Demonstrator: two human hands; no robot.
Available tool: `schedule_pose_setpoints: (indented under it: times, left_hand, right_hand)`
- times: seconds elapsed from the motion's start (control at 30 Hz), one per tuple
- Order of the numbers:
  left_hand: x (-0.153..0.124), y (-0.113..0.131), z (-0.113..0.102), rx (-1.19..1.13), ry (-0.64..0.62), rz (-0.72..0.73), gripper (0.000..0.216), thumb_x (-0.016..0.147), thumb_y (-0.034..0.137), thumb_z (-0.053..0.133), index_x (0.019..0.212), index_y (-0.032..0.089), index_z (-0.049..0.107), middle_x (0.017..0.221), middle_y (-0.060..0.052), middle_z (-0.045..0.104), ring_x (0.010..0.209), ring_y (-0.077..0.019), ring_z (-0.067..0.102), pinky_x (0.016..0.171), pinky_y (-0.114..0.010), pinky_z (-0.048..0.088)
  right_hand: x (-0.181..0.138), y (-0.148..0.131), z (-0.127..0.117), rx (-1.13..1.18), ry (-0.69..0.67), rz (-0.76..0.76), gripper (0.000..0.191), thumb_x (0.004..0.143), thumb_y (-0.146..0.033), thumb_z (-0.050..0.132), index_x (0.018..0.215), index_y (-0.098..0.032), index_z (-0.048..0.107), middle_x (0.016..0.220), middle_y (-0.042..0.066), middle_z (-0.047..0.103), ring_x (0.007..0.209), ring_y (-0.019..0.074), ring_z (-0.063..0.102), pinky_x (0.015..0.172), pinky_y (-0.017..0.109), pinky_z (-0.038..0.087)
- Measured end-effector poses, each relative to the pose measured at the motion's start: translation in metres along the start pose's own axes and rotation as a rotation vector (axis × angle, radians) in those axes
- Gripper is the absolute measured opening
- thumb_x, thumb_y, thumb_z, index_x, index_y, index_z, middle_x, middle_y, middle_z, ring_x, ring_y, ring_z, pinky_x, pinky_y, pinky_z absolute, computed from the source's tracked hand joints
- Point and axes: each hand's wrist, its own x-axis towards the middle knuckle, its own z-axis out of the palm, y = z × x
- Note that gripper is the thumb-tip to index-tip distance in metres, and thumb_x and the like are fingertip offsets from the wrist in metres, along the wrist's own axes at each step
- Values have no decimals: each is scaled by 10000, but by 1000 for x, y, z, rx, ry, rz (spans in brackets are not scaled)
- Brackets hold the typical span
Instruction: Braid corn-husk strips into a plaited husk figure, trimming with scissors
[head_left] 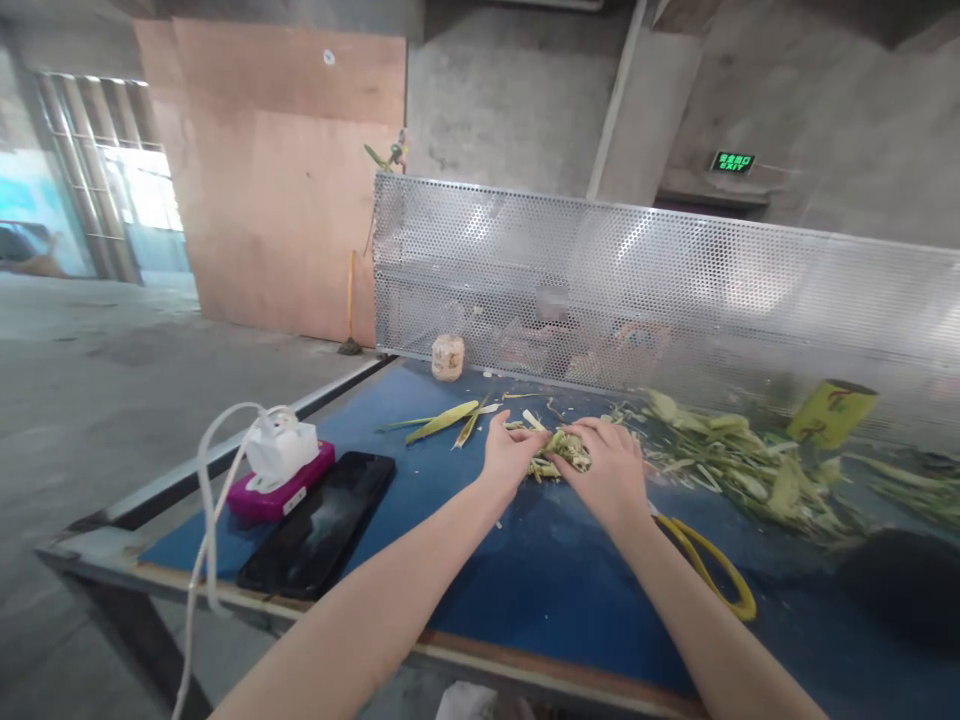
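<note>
My left hand (511, 450) and my right hand (609, 465) come together over a small heap of chopped husk pieces (546, 468) on the blue tabletop (499, 590). The pieces are pale green and look like cut corn husk. Both hands have bent fingers closed round the bits, and their thumbs almost meet in the middle. My palms and some fingertips are hidden. Close to my right wrist lie scissors with yellow handles (709, 565), their blades mostly covered. Left of the heap rest a few long loose husk leaves (442, 422).
Uncut husks (739, 455) spread across the right side, beside a yellow-green cylinder (832, 412). A perforated metal screen (495, 270) closes off the back, with a pale tub (448, 358) before it. At left are a black phone (322, 525) and a magenta power strip (315, 478) with white cables.
</note>
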Motion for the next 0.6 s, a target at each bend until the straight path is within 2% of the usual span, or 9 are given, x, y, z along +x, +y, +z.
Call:
schedule_pose_setpoints:
  times: [0.27, 0.43, 0.6]
  left_hand:
    - [-1, -7, 3, -18, -38, -7, 769, 570, 105, 693, 1220, 79, 283, 533, 51, 599, 551, -94, 570, 681, -242, 432]
    - [-2, -7, 4, 29, -30, -18, 737, 568, 123, 702, 1200, 97, 322, 551, 41, 609, 579, -103, 580, 676, -242, 425]
    - [-4, -2, 5, 12, -56, -15, 679, 592, 118, 684, 1179, 103, 343, 536, 54, 594, 568, -93, 573, 673, -234, 416]
  right_hand:
    - [-1, -8, -4, -142, 34, -33, 182, 719, -351, 535, 772, -198, 618, 922, 55, 607, 854, 217, 467, 759, 354, 281]
    - [-1, -6, -6, -200, 39, -90, 199, 741, -339, 505, 767, -185, 628, 956, 65, 608, 870, 226, 465, 773, 374, 277]
    - [-1, -3, -7, -178, 72, -63, 212, 758, -339, 479, 799, -207, 641, 1021, 63, 590, 916, 234, 458, 799, 384, 276]
